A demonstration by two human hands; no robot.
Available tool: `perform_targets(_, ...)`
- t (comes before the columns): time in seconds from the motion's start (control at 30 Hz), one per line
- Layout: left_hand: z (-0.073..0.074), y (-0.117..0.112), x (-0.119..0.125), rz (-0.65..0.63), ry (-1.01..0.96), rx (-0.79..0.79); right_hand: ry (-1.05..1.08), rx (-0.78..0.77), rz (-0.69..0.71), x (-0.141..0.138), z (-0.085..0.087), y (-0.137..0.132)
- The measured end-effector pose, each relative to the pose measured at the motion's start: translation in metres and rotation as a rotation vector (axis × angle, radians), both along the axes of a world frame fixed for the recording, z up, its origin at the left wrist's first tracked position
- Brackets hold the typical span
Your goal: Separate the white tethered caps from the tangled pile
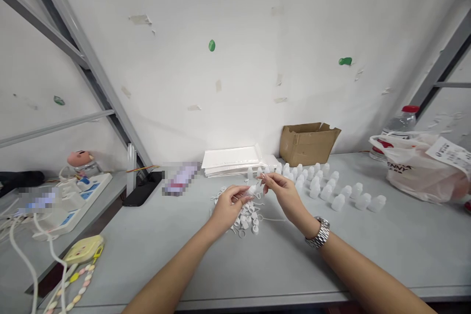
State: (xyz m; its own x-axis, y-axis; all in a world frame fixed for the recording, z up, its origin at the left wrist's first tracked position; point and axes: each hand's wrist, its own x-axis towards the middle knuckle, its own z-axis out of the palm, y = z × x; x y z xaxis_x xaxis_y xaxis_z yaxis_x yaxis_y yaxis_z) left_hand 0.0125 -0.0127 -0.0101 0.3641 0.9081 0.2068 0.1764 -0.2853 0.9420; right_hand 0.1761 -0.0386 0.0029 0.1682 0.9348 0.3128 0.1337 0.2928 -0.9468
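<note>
My left hand (227,207) pinches a small white plastic bottle (251,190) above the grey table (257,260). My right hand (281,189), with a metal watch on its wrist, meets it from the right, fingertips pinched on the bottle's top end. Below the hands lies a loose pile of small white caps with ring tabs (247,218). To the right stand several small white bottles (324,186) in rows.
A stack of white sheets (231,161) and an open cardboard box (307,143) sit at the wall. A plastic bag (423,167) and a water bottle (399,125) lie far right. Power strips, cables and a toy figure (79,162) crowd the left.
</note>
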Motion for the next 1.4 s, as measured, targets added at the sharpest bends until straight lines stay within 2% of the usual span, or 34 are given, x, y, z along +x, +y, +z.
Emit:
perform_targets(0.47,0.001,0.0,-0.001,-0.01,0.069,0.015,-0.085,0.079,-0.048,-0.006,-0.01,-0.002)
perform_targets(0.6,-0.003,0.003,-0.003,-0.024,0.104,0.078,-0.121,0.073,-0.047,-0.009,-0.012,-0.002)
perform_targets(0.7,-0.006,0.013,-0.007,-0.024,0.101,0.161,-0.117,0.066,-0.03,-0.01,-0.013,-0.002)
perform_targets(0.77,-0.009,0.027,-0.015,0.054,0.072,0.189,-0.104,0.051,-0.032,-0.011,-0.013,-0.001)
perform_targets(0.87,-0.017,0.055,-0.033,0.301,0.051,0.154,-0.058,0.006,-0.051,-0.01,-0.014,0.001)
perform_targets(1.0,-0.03,0.084,-0.056,0.435,0.091,0.127,0.007,-0.077,-0.081,-0.008,-0.016,0.005)
perform_targets(1.2,-0.048,0.097,-0.061,0.46,0.137,0.11,0.031,-0.101,-0.082,-0.007,-0.02,0.008)
perform_targets(1.4,-0.05,0.097,-0.058,0.442,0.16,0.109,0.019,-0.136,-0.091,-0.006,-0.021,0.01)
